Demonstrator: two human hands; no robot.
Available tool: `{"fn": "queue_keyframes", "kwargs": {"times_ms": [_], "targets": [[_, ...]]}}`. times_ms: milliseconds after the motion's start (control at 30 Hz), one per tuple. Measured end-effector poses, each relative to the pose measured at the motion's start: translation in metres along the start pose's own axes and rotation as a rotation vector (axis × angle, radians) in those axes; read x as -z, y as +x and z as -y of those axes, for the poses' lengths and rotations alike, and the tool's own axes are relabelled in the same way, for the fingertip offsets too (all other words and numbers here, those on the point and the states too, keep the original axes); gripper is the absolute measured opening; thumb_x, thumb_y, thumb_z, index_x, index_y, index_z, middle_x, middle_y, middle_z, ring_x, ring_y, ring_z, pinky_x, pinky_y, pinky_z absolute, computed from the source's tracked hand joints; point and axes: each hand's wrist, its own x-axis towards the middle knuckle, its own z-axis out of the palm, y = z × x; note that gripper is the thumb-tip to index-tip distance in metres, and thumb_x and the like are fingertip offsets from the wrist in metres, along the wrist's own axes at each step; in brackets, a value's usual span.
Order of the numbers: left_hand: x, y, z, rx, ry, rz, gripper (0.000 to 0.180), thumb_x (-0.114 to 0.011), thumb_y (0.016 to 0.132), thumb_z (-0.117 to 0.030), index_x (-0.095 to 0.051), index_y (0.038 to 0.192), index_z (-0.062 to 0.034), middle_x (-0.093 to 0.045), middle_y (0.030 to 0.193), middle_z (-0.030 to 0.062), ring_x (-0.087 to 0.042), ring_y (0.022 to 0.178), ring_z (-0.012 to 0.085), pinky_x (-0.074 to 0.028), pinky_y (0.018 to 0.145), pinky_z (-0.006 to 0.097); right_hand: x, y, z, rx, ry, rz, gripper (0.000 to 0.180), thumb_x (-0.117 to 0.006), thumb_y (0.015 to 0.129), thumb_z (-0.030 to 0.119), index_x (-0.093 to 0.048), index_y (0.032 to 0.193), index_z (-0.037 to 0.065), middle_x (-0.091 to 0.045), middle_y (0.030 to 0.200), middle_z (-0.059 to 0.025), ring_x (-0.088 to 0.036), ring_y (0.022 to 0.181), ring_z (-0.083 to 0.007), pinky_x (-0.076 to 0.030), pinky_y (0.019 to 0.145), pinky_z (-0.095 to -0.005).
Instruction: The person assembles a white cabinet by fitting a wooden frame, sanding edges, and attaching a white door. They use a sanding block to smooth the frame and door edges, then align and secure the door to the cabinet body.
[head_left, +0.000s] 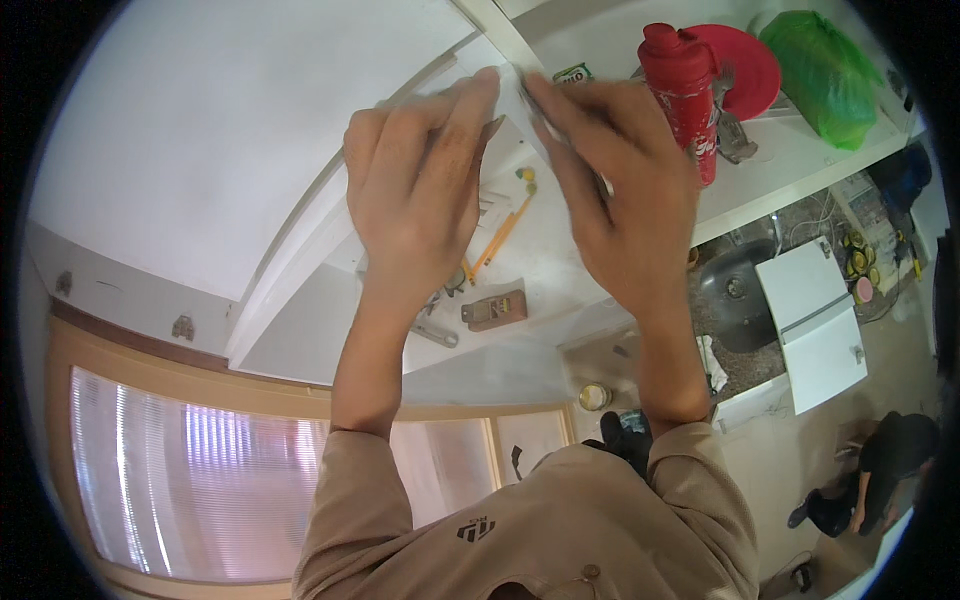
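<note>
your left hand (425, 190) and right hand (635, 180) are both raised over the pale shelf (550, 245), fingertips close together at its far side. between them is a thin white piece (513, 100); it lies beyond the shelf's middle, near the corner where the upright frame meets the large white panel (250, 110). your left fingers are bent and bunched beside it, your right fingers reach forward with only narrow gaps between them. motion blur and your own knuckles hide the pads, so whether either hand has a firm hold on it, you cannot tell from here; nor can you tell whether the piece is loose or part of the frame.

judging by its thinness, it should be light and fairly bendy, smooth enough to slide under dry fingertips, and likely to crease or crack if twisted. take it by both long edges, thumbs opposite fingertips, and spread the pressure rather than pinching one spot.

below your wrists, a yellow pencil (501, 237) lies slantwise across the shelf's middle, with a brown block (494, 310) and a grey wrench (437, 334) toward the near edge. to the right of your right hand, a red bottle (680, 90) stands upright beside a red plate (752, 72).
</note>
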Motion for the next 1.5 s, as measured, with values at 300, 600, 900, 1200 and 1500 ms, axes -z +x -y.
{"fn": "queue_keyframes", "kwargs": {"times_ms": [300,600,900,1200,1500], "targets": [[0.013,0.000,-0.012,0.013,0.086,0.241,0.034,-0.062,0.084,-0.019,-0.072,0.116,-0.0119,-0.064,0.107,-0.0029,-0.055,0.100,0.0197,-0.042,0.080,0.037,0.092,-0.125,-0.002,-0.533,0.088,0.247,0.028,-0.068,0.090,0.001,-0.071,0.117,-0.005,-0.071,0.110,-0.0161,-0.069,0.097,-0.0248,-0.054,0.086,-0.0347],[0.001,0.021,-0.018,-0.040,0.046,0.177,0.020,-0.071,0.083,-0.025,-0.072,0.095,-0.0093,-0.068,0.099,0.0011,-0.065,0.099,0.0212,-0.054,0.082,0.036,0.096,-0.202,0.001,-0.915,0.237,0.278,0.027,-0.067,0.104,0.022,-0.071,0.112,-0.003,-0.076,0.097,-0.0114,-0.069,0.081,-0.0162,-0.056,0.076,-0.0321],[-0.006,-0.001,0.008,-0.206,-0.028,0.037,0.017,-0.070,0.086,-0.024,-0.070,0.081,-0.0080,-0.066,0.088,0.0010,-0.069,0.087,0.0221,-0.060,0.070,0.039,0.077,-0.191,0.020,-0.798,0.230,0.083,0.040,-0.062,0.108,0.029,-0.049,0.137,0.006,-0.071,0.116,-0.0169,-0.066,0.095,-0.0197,-0.054,0.079,-0.0328],[0.182,-0.195,0.075,0.509,0.119,-0.085,0.055,-0.077,0.085,-0.026,-0.063,0.136,-0.0144,-0.065,0.135,0.0058,-0.059,0.128,0.0288,-0.043,0.115,0.047,-0.016,-0.109,0.095,-0.056,-0.034,0.426,0.033,-0.058,0.107,0.014,-0.065,0.134,-0.002,-0.068,0.123,-0.0201,-0.065,0.104,-0.0280,-0.053,0.090,-0.0388],[0.308,-0.341,0.139,0.932,0.579,-0.045,0.055,-0.071,0.095,-0.027,-0.056,0.145,-0.0090,-0.052,0.152,0.0133,-0.048,0.140,0.0395,-0.037,0.118,0.052,-0.212,-0.065,0.224,0.768,-0.314,0.647,0.054,-0.063,0.087,-0.004,-0.069,0.138,0.011,-0.064,0.128,-0.0114,-0.059,0.116,-0.0330,-0.049,0.101,-0.0455]]}}
